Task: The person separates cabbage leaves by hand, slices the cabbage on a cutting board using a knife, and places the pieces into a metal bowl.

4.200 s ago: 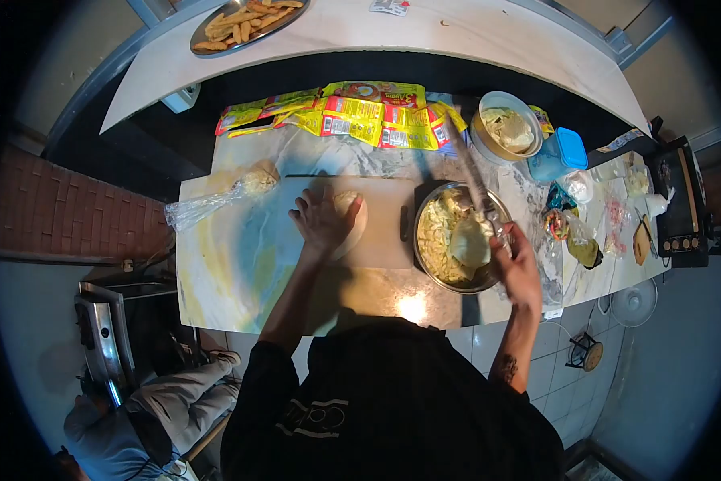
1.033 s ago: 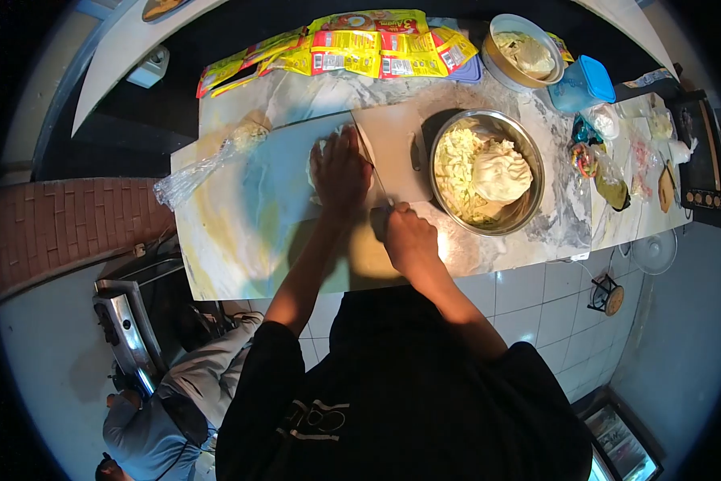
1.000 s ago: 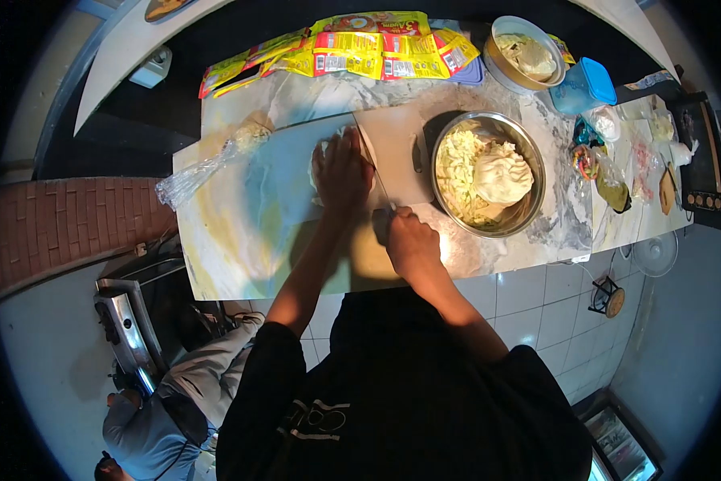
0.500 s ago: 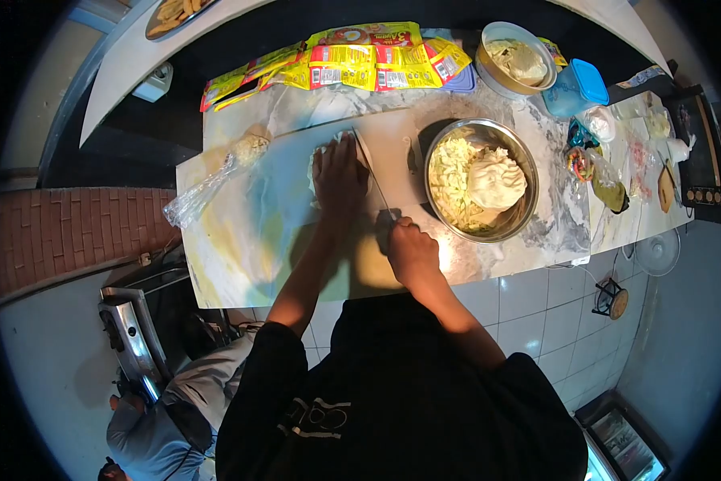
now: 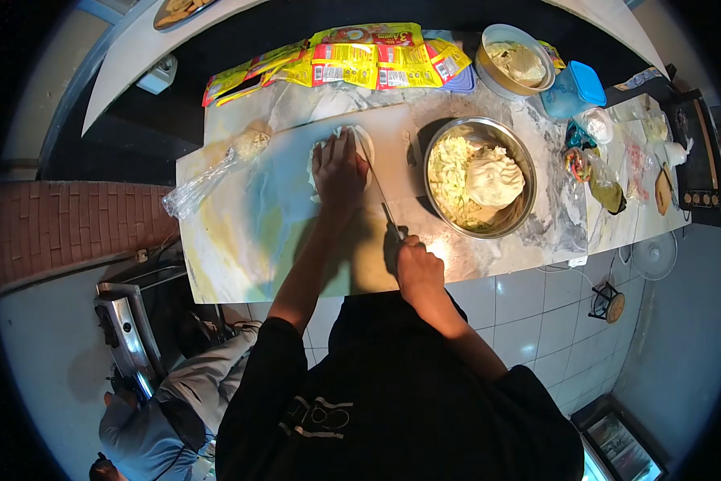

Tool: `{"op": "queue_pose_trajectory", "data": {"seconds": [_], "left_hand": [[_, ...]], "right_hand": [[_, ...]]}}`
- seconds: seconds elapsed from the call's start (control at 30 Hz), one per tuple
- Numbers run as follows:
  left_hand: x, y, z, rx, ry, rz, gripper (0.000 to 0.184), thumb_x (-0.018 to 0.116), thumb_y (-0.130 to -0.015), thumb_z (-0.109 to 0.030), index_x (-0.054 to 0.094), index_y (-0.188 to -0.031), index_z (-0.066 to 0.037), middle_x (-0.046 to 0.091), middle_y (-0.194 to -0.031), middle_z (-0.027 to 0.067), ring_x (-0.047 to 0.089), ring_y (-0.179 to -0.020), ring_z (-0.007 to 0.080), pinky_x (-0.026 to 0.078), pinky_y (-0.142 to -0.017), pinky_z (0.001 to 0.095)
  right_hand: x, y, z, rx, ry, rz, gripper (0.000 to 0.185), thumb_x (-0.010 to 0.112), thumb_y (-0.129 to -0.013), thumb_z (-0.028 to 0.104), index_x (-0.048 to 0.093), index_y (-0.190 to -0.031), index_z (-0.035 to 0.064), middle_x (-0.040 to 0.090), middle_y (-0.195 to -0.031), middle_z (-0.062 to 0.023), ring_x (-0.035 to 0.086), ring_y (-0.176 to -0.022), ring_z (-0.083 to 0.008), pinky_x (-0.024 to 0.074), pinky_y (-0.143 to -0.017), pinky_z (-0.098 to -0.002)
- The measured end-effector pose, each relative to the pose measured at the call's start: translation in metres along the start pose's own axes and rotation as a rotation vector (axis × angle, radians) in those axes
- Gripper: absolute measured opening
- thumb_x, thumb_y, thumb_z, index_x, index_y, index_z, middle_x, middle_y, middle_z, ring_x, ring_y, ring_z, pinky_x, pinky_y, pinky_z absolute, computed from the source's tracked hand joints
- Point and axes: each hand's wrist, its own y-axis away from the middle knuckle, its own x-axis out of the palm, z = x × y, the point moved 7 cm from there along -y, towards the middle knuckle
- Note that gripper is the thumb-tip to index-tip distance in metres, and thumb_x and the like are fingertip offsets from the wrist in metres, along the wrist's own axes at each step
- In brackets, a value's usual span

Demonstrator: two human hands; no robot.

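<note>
My left hand [image 5: 340, 172] presses down on a pale cabbage piece [image 5: 364, 143], its fingers pointing away from me and covering most of it. The cabbage lies on a smooth cutting board [image 5: 296, 160]. My right hand [image 5: 421, 267] is closed around the handle of a knife [image 5: 384, 200]. The long blade slants up and left, its tip end against the right part of the cabbage, beside my left fingers. Right of the board stands a steel bowl [image 5: 530, 196] with shredded cabbage [image 5: 453, 180] and a large pale cabbage chunk [image 5: 495, 178].
Yellow packets [image 5: 360, 60] lie along the back edge. A tub [image 5: 482, 68] with pale food and a blue-lidded container [image 5: 575, 88] stand back right. A clear plastic bag [image 5: 204, 184] lies at left. Another person [image 5: 160, 425] is at lower left, near a metal appliance [image 5: 128, 337].
My right hand has drawn the knife back toward me and slightly right. My left hand stays on the cabbage, its fingers a little shifted.
</note>
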Motion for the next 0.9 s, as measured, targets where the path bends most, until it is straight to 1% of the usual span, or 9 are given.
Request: {"op": "queue_pose_trajectory", "data": {"seconds": [0.13, 0.2, 0.3, 0.37, 0.43, 0.57, 0.67, 0.8, 0.9], "left_hand": [[0.002, 0.001, 0.001, -0.005, -0.005, -0.006, 0.056, 0.063, -0.077, -0.021, 0.056, -0.130, -0.003, 0.054, -0.135, 0.0100, 0.054, -0.118, 0.0301, 0.036, -0.106, 0.0517], [0.002, 0.003, 0.000, -0.005, -0.001, -0.024, 0.057, 0.064, -0.077, -0.021, 0.056, -0.130, -0.003, 0.055, -0.136, 0.0104, 0.055, -0.118, 0.0305, 0.036, -0.106, 0.0516], [0.002, 0.003, 0.001, 0.003, -0.001, -0.032, 0.057, 0.064, -0.077, -0.022, 0.057, -0.130, -0.003, 0.055, -0.135, 0.0113, 0.055, -0.118, 0.0308, 0.036, -0.106, 0.0518], [-0.001, 0.003, 0.001, 0.002, 0.014, -0.027, 0.057, 0.064, -0.077, -0.022, 0.057, -0.130, -0.002, 0.056, -0.134, 0.0119, 0.055, -0.118, 0.0311, 0.036, -0.106, 0.0519], [-0.001, 0.003, 0.000, 0.003, 0.032, -0.025, 0.057, 0.064, -0.077, -0.022, 0.057, -0.130, -0.002, 0.056, -0.134, 0.0125, 0.055, -0.118, 0.0314, 0.036, -0.106, 0.0520], [-0.001, 0.002, 0.002, -0.009, 0.029, -0.018, 0.057, 0.063, -0.078, -0.021, 0.055, -0.131, -0.001, 0.055, -0.135, 0.0139, 0.055, -0.118, 0.0323, 0.036, -0.107, 0.0516], [-0.002, 0.004, -0.001, 0.001, 0.055, -0.033, 0.058, 0.062, -0.079, -0.020, 0.053, -0.132, 0.001, 0.055, -0.135, 0.0151, 0.055, -0.119, 0.0336, 0.035, -0.108, 0.0518], [-0.009, 0.003, -0.002, 0.041, 0.072, -0.104, 0.050, 0.059, -0.081, -0.014, 0.055, -0.128, 0.003, 0.057, -0.131, 0.0160, 0.055, -0.116, 0.0349, 0.040, -0.104, 0.0485], [-0.011, 0.002, -0.002, 0.039, 0.100, -0.118, 0.049, 0.057, -0.080, -0.011, 0.054, -0.126, 0.006, 0.057, -0.130, 0.0183, 0.054, -0.117, 0.0359, 0.038, -0.106, 0.0476]], "right_hand": [[0.006, -0.015, -0.003, -0.009, -0.030, -0.001, 0.016, 0.056, -0.083, 0.005, 0.051, -0.094, -0.0045, 0.067, -0.082, -0.0227, 0.070, -0.076, -0.0364, 0.0562, -0.064, -0.0446], [0.013, -0.041, 0.001, -0.167, -0.045, -0.127, 0.016, 0.056, -0.084, 0.006, 0.051, -0.095, -0.0041, 0.067, -0.083, -0.0224, 0.069, -0.079, -0.0371, 0.0559, -0.067, -0.0455], [0.003, -0.072, 0.012, -0.123, -0.069, -0.151, 0.019, 0.057, -0.084, 0.008, 0.052, -0.096, -0.0047, 0.067, -0.083, -0.0220, 0.069, -0.077, -0.0372, 0.0555, -0.067, -0.0456], [0.006, -0.072, 0.011, -0.140, 0.002, -0.216, 0.014, 0.059, -0.085, 0.010, 0.053, -0.090, -0.0012, 0.068, -0.075, -0.0198, 0.071, -0.072, -0.0323, 0.0564, -0.062, -0.0412], [0.002, -0.056, 0.006, -0.177, -0.056, -0.237, 0.016, 0.057, -0.089, 0.015, 0.053, -0.092, -0.0009, 0.067, -0.074, -0.0190, 0.070, -0.071, -0.0339, 0.0563, -0.062, -0.0418], [-0.006, -0.006, -0.013, -0.056, -0.133, -0.107, 0.026, 0.051, -0.097, 0.025, 0.052, -0.100, -0.0013, 0.065, -0.079, -0.0214, 0.066, -0.073, -0.0402, 0.0540, -0.062, -0.0479], [0.007, 0.010, -0.026, -0.045, -0.173, -0.095, 0.026, 0.049, -0.099, 0.025, 0.050, -0.095, -0.0010, 0.064, -0.070, -0.0262, 0.063, -0.065, -0.0449, 0.0511, -0.061, -0.0528], [-0.009, 0.008, -0.014, -0.070, -0.227, -0.122, 0.024, 0.050, -0.098, 0.022, 0.048, -0.095, -0.0016, 0.063, -0.068, -0.0270, 0.062, -0.064, -0.0464, 0.0499, -0.060, -0.0541], [-0.026, -0.007, 0.001, -0.091, -0.269, -0.137, 0.023, 0.052, -0.097, 0.020, 0.046, -0.096, -0.0021, 0.062, -0.067, -0.0271, 0.062, -0.065, -0.0471, 0.0488, -0.060, -0.0550]]}}
